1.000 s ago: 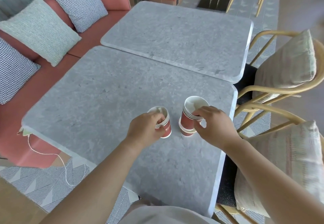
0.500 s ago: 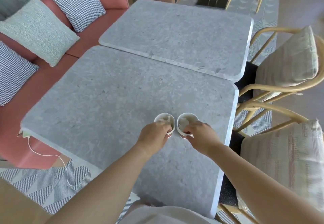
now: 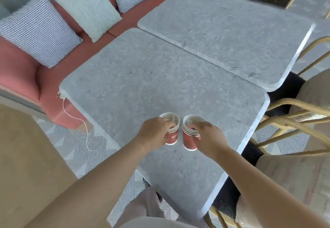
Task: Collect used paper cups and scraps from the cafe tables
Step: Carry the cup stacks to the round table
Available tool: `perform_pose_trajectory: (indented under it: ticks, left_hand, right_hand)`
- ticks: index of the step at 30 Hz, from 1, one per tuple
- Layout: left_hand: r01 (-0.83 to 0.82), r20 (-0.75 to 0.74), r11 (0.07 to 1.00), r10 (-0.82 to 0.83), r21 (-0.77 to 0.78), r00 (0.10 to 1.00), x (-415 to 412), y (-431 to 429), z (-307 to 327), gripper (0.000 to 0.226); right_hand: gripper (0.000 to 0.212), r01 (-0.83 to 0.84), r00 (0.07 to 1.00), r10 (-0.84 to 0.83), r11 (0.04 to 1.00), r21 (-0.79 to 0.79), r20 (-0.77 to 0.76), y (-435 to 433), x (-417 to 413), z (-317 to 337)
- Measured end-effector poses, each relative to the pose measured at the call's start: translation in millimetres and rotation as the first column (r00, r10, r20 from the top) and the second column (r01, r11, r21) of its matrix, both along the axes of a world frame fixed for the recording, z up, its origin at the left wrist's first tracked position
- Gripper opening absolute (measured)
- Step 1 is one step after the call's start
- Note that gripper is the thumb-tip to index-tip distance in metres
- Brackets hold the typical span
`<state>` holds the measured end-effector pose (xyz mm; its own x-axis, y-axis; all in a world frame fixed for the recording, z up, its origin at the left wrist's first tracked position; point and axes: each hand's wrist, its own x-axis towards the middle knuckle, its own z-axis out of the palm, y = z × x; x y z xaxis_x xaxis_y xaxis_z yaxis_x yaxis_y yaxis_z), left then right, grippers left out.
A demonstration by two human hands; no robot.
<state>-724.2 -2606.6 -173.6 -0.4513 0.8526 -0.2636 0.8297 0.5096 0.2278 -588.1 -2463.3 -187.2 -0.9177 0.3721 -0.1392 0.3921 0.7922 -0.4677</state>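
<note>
Two stacks of red paper cups with white rims are held side by side above the near grey stone table [image 3: 142, 78]. My left hand [image 3: 154, 133] grips the left cup stack [image 3: 172, 135] near its rim, and white paper scrap shows inside the top cup. My right hand [image 3: 208, 136] grips the right cup stack [image 3: 189, 138], fingers curled over the rims; pale scrap lies inside it too. The stacks are almost touching each other.
A second grey table [image 3: 232, 31] adjoins at the back. A salmon bench [image 3: 21, 70] with checked and pale green cushions [image 3: 89, 8] runs along the left. Wooden chairs [image 3: 294, 113] with cushions stand at the right. A white cord [image 3: 78, 120] hangs from the table's left corner.
The view has shifted to the right and the table now sits more centrally. Both hands still hold their cup stacks, now lifted slightly so the red sides show.
</note>
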Motion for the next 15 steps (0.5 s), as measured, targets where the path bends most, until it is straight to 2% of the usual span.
perform_pose_trajectory:
  ticks: [3, 8, 12, 15]
  left_hand:
    - [-0.144, -0.038, 0.989, 0.146, 0.033, 0.989, 15.0, -22.1, 5.7, 0.041]
    - [-0.354, -0.020, 0.924, 0.361, 0.147, 0.933, 51.4, -68.3, 20.6, 0.030]
    - [-0.489, -0.044, 0.863, 0.497, 0.125, 0.867, 73.0, -114.2, 30.3, 0.030]
    - [-0.590, -0.051, 0.795, 0.601, 0.140, 0.798, 94.5, -154.8, 36.7, 0.034]
  right_hand:
    - [0.041, -0.125, 0.992, 0.125, 0.992, -0.001, 0.007, -6.6, -0.8, 4.4]
    - [0.041, -0.336, 0.940, 0.333, 0.942, -0.024, -0.079, -36.2, -8.3, 15.7]
    - [0.034, -0.459, 0.882, 0.452, 0.888, -0.029, -0.136, -72.6, -10.8, 21.2]
    - [0.035, -0.579, 0.809, 0.566, 0.814, -0.050, -0.159, -109.2, -7.8, 28.8]
